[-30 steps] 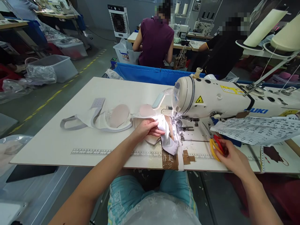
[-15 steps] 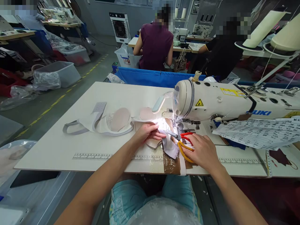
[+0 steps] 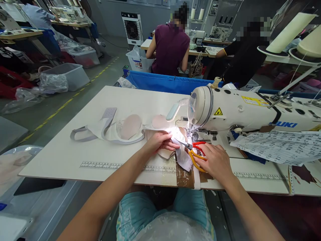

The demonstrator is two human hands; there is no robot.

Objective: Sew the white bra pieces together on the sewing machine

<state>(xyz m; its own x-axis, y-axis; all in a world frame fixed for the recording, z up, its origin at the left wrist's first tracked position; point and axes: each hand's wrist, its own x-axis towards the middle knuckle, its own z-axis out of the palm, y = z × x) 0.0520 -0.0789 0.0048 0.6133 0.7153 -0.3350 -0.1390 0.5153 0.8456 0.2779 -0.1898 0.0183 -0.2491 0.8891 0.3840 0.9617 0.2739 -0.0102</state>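
Observation:
A white bra [image 3: 104,131] with pale pink cups lies across the sewing table, its strap loop at the left. My left hand [image 3: 162,142] is closed, pinching the bra's edge under the bright lamp of the sewing machine. In my right hand [image 3: 216,161] is a pair of scissors [image 3: 197,154] with one red and one orange handle. The scissor blades point left, at the white fabric beside my left fingertips; whether they touch it I cannot tell. A loose white fabric end [image 3: 184,159] hangs below the blades, in front of the needle area.
The white sewing machine [image 3: 230,107] fills the right, with a printed paper sheet [image 3: 278,145] below its arm and thread cones [image 3: 291,32] above. A ruler strip [image 3: 100,166] runs along the white table [image 3: 60,157]. Beyond a blue cloth trough [image 3: 160,82] sit two people.
The whole view has shifted slightly, so the scene sits a little farther right. Both hands keep their grips, and the scissor blades appear slightly farther left against the fabric.

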